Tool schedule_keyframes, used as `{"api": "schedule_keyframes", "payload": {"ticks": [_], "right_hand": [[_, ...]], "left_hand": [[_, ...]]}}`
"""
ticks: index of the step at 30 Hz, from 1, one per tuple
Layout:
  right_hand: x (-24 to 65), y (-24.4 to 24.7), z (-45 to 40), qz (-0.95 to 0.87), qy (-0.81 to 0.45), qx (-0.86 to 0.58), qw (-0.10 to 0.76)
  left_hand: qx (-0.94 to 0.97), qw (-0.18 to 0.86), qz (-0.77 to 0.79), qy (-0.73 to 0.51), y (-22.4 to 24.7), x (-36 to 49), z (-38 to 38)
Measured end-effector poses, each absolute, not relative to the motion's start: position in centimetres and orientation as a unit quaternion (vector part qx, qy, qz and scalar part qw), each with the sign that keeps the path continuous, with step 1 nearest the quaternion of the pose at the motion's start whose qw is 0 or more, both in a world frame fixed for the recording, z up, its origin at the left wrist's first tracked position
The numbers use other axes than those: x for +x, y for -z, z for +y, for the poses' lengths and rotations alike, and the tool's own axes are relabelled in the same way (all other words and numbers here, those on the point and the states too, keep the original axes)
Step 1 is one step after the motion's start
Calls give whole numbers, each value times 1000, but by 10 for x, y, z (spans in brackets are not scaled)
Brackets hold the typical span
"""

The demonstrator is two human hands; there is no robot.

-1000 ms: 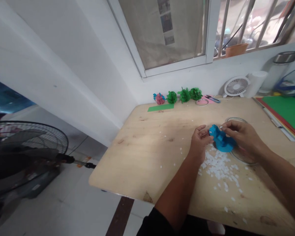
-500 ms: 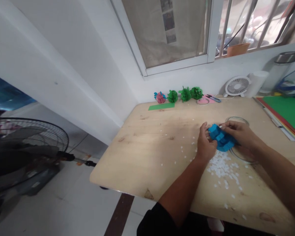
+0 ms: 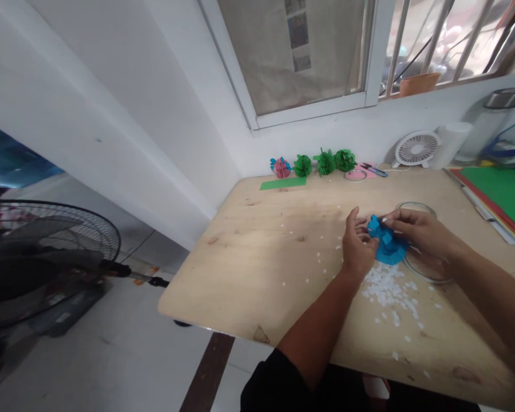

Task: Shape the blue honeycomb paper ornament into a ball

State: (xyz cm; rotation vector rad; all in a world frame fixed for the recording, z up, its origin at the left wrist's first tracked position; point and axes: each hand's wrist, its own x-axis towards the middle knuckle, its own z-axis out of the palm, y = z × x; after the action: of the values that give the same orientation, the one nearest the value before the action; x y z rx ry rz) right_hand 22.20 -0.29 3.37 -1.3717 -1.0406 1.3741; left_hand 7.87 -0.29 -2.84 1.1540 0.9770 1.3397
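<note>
A floor fan (image 3: pixel 47 252) stands off the worktop's (image 3: pixel 261 252) left edge, low on the tiled floor, probably just parked out of the way. On the worktop, along the wall under the window, sit a green paper strip (image 3: pixel 282 183), a pink-and-blue paper ball (image 3: pixel 280 167) and three green paper balls (image 3: pixel 324 162) in a row; they look like finished pieces set back from the working spot.

Nearer the front, right of that row, the left hand (image 3: pixel 357 246) is half curled, thumb up and fingers bent, touching the left side of a blue folded paper piece (image 3: pixel 385 243) as if to steady it. The blue piece is held just above the worktop, over a scatter of white paper scraps (image 3: pixel 390 289) that lie right beneath the hands.

The right hand (image 3: pixel 416 232) comes in from the other side, fingers closed to a narrow pinch on the top of the blue piece, with something small and white at the fingertips; I cannot tell what it is. A clear round dish (image 3: pixel 420 269) lies under that hand, close by the scraps. Beyond it, by the wall, stand a small white fan (image 3: pixel 417 149) and a stack of coloured sheets (image 3: pixel 498 200).
</note>
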Motion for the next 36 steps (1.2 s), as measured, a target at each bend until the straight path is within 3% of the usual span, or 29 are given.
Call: {"api": "schedule_keyframes", "payload": {"ticks": [10,16,23,36], "right_hand": [[220,-23,-23,-304,-677,-477,471],[216,-10,-25,-288,-680,-464,490],[224,-3,-20,-282,-661,-463,519],[224,2,-21,-272,-660,-464,524]], "left_hand": [[483,562,403,-538,8,66,-8],[368,643,418,-526,15,75,-7],[367,679,465,-433,4,75,-13],[363,744,410,-384,-3,73,-17]]}}
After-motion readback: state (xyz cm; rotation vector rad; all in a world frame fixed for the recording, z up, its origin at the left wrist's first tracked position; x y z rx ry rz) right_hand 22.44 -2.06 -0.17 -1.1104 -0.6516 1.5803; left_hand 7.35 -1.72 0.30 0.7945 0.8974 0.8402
